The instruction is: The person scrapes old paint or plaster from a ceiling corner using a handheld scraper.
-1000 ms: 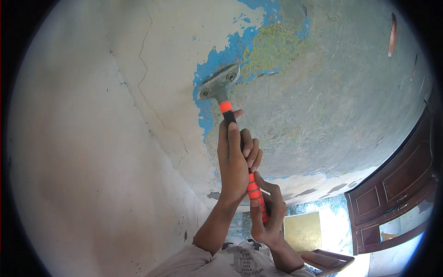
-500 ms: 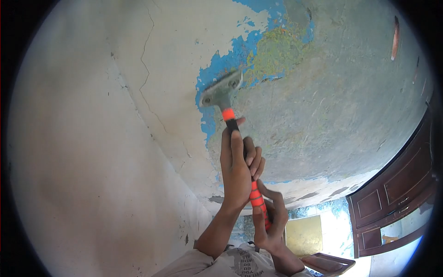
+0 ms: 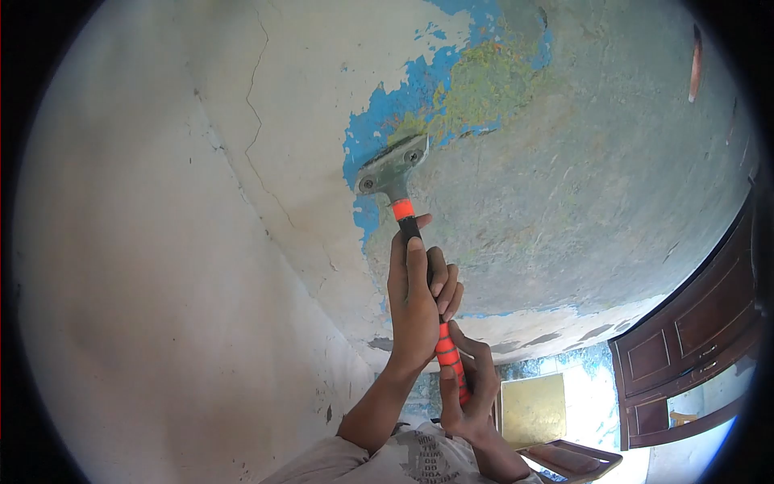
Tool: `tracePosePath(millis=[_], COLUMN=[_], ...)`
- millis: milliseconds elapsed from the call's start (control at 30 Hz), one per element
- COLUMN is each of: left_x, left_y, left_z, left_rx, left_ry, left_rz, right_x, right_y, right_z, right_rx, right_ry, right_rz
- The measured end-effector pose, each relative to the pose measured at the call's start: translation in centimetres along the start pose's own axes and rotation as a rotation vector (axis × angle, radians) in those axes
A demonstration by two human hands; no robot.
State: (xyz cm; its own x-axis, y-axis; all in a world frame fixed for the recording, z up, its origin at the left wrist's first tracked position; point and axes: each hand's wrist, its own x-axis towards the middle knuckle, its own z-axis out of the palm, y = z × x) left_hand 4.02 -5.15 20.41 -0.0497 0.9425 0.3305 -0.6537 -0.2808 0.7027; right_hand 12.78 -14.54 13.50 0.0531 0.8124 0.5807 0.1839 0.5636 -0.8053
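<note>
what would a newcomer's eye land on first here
The orange-and-black scraper at centre, its metal blade pressed to the wall, gripped by the left hand above and the right hand below. Next, the bright blue paint patch above the blade, and a crack running down the wall at left.

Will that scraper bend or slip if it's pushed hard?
Probably stiff: the scraper has a bolted metal head. The banded orange handle looks grippy, and left hand and right hand both clasp it, so slipping seems unlikely.
</note>
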Motion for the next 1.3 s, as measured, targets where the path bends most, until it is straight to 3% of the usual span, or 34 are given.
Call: tracePosePath(millis=[300,633,1133,1300], left_x=[0.2,0.2,0.4,0.8], left_y=[0.7,0.4,0.9,1.4], left_z=[0.1,0.1,0.4,0.5], left_rx=[-0.019,-0.002,0.005,-0.004], left_ry=[-0.037,-0.010,-0.016,-0.029], left_rz=[-0.007,0.000,-0.005,0.010], right_x=[0.1,0.4,0.7,1.3], right_y=[-1.2,-0.4,-1.8,-1.6], right_z=[0.1,0.2,0.1,0.4], right_rx=[0.039,0.001,0.095,0.100], right_ry=[-0.014,-0.011,-0.017,-0.009], right_rz=[0.108,0.018,0.116,0.063])
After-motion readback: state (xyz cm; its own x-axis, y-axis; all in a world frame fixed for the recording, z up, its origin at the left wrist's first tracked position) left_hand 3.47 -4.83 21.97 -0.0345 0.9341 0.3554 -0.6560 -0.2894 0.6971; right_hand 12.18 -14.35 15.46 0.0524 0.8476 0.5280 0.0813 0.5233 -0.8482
